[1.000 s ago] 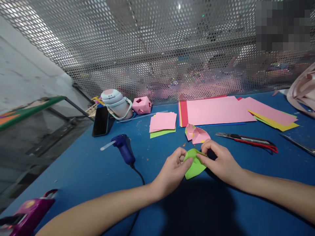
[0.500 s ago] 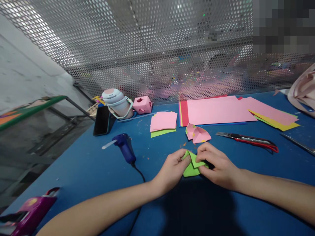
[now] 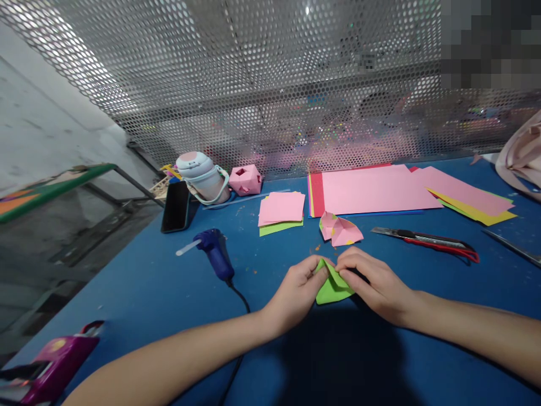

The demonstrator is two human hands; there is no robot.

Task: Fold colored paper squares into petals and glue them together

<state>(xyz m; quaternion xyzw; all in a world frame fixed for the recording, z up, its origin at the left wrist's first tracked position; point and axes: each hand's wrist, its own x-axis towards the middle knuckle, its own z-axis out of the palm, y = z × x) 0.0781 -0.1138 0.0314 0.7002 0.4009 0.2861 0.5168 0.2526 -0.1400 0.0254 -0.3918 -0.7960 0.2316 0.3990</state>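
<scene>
Between my two hands is a small folded piece of green paper (image 3: 333, 290), held just above the blue table (image 3: 160, 293). My left hand (image 3: 300, 287) pinches its left side between thumb and fingers. With thumb and fingertips together, my right hand (image 3: 374, 282) grips the paper's upper right edge; those fingers hide part of it. Just beyond my hands lies a folded pink paper piece (image 3: 340, 230) with yellow and green spots. A stack of pink and green paper squares (image 3: 281, 210) lies farther back to the left.
A blue glue gun (image 3: 215, 256) with its cord lies left of my hands. On the right are a red-handled utility knife (image 3: 426, 239) and large coloured sheets (image 3: 380, 190). A phone (image 3: 176, 207), bottle (image 3: 205, 177) and pink paper cube (image 3: 245, 180) stand behind, before a perforated metal panel (image 3: 270, 84).
My right fingers have shifted up and in along the green paper, and its raised right flap now lies folded in closer. My left hand has stayed almost still.
</scene>
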